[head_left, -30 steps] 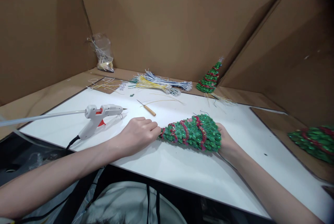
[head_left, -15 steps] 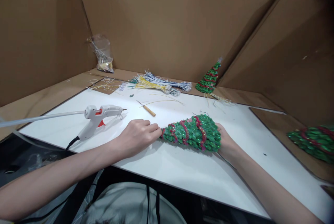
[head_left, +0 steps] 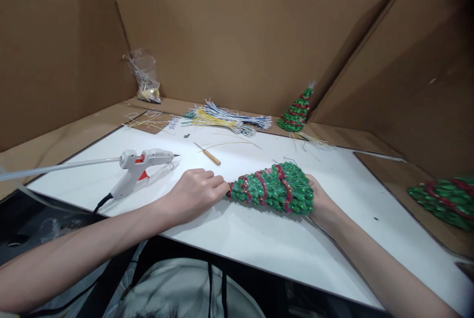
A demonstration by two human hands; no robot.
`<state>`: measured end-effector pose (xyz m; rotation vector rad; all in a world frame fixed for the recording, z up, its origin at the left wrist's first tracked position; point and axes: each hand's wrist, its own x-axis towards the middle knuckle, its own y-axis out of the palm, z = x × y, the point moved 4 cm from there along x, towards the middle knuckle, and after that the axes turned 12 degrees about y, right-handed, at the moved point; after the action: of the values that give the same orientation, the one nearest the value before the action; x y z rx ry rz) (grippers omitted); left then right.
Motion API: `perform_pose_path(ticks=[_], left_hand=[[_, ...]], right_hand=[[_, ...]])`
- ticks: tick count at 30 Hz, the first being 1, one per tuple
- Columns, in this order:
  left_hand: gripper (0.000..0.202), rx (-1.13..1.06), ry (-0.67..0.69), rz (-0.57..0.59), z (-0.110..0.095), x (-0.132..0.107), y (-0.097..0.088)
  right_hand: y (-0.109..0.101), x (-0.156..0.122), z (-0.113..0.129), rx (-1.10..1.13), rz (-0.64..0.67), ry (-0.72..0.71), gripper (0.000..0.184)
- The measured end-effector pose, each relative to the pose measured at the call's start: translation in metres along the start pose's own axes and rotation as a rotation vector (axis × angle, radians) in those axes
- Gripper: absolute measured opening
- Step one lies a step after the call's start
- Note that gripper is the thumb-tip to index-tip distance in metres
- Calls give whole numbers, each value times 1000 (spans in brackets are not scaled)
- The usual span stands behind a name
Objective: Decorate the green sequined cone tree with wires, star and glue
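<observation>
A glittery green miniature Christmas tree (head_left: 272,189) with red garland lies on its side over the white board (head_left: 237,244), its tip toward the left. My left hand (head_left: 198,194) is closed around the tip, which its fingers hide. At the wide base, my right hand (head_left: 321,202) grips from the right; its fingers are mostly hidden behind the tree. Thin dark wires stick out near the base. Left of my left hand stands a white hot glue gun (head_left: 142,165) with a red trigger and a long glue stick in its back.
A wooden-handled awl (head_left: 210,155) lies beyond my hands. Bundles of yellow wires (head_left: 215,119) and blue-white wires (head_left: 240,116) rest farther back. A second tree (head_left: 296,113) stands back right, another tree (head_left: 444,202) lies at right. A plastic bag (head_left: 146,78) leans against the cardboard wall (head_left: 222,36).
</observation>
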<state>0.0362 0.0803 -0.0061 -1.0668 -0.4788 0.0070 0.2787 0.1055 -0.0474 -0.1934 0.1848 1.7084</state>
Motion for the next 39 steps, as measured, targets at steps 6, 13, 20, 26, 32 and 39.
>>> perform_pose_path(ticks=[6,13,20,26,32,39], left_hand=[[17,5,-2,1,1,0,1],[15,34,-14,0,0,0,0],[16,31,-18,0,1,0,2],[16,26,-20,4,1,0,2],[15,29,-20,-7,1,1,1],[16,27,-26,-4,1,2,1]], right_hand=[[-1,2,-2,-8,26,-27,27],[-1,2,-1,-18,28,-39,25],[0,2,-1,8,28,-30,27],[-1,2,-2,4,8,-15,28],[-1,2,-2,10,12,-12,30],[-2,1,-2,-9,6,-18,28]])
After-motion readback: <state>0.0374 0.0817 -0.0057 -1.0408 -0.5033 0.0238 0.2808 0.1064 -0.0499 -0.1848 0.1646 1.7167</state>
